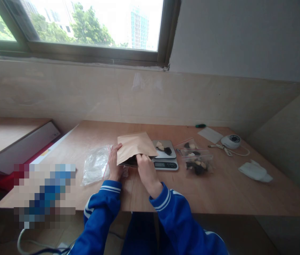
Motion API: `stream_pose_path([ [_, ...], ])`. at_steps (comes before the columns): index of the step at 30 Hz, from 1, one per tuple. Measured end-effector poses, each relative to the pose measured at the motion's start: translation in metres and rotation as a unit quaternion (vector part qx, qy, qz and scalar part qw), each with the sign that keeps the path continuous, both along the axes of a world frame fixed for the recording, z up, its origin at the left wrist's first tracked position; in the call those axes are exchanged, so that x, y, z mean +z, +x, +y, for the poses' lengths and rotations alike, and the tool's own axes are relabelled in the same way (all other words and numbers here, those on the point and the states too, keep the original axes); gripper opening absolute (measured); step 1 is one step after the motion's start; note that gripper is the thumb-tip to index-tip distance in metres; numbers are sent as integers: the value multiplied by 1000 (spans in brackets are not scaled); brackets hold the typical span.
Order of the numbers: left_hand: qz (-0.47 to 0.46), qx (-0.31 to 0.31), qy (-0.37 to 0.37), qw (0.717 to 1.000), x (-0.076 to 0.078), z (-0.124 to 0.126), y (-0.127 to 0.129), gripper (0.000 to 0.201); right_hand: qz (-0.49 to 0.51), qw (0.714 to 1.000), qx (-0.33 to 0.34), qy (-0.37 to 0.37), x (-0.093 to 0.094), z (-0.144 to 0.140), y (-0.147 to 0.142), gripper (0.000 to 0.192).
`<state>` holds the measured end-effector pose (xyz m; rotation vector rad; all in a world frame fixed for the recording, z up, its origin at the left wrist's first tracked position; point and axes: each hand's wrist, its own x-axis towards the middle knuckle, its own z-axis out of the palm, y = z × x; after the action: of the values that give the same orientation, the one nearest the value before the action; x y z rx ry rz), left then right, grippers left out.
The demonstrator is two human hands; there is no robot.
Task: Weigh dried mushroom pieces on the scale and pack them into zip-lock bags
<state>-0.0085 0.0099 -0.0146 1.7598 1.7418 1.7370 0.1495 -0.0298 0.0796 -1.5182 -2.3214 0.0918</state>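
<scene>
One brown kraft paper pouch (135,146) lies on the wooden table (219,191), its far corner overlapping one grey digital scale (165,158). The left hand (115,163) grips the pouch's left edge. The right hand (146,170) has its fingers inside the pouch mouth, where dark contents show. The scale carries two pieces, one pale, one dark. Two clear zip bags (194,157) right of the scale hold similar pieces. A stack of empty clear bags (96,165) lies left.
</scene>
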Motion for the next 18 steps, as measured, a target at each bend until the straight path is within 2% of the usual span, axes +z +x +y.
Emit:
stream_pose_path([
  [5,30,8,8,999,2,-1,1,41,139,984,88,74,-5,-7,19,31],
  [8,41,12,17,999,5,-2,2,43,283,943,121,127,-5,-17,34,27],
  [10,44,18,16,999,8,-3,3,44,385,904,95,159,-7,-24,48,22],
  [12,43,23,14,999,9,-3,4,44,465,863,31,193,-15,-27,65,15],
  [14,36,25,15,999,10,-3,5,44,504,836,-44,214,-26,-21,83,12],
  [15,31,24,15,999,11,-3,5,44,504,834,-74,213,-32,-14,91,14],
  [16,26,23,14,999,11,-4,6,43,486,845,-90,207,-38,-6,98,17],
  [18,19,23,9,1000,11,-4,7,42,410,888,-82,191,-46,16,105,20],
])
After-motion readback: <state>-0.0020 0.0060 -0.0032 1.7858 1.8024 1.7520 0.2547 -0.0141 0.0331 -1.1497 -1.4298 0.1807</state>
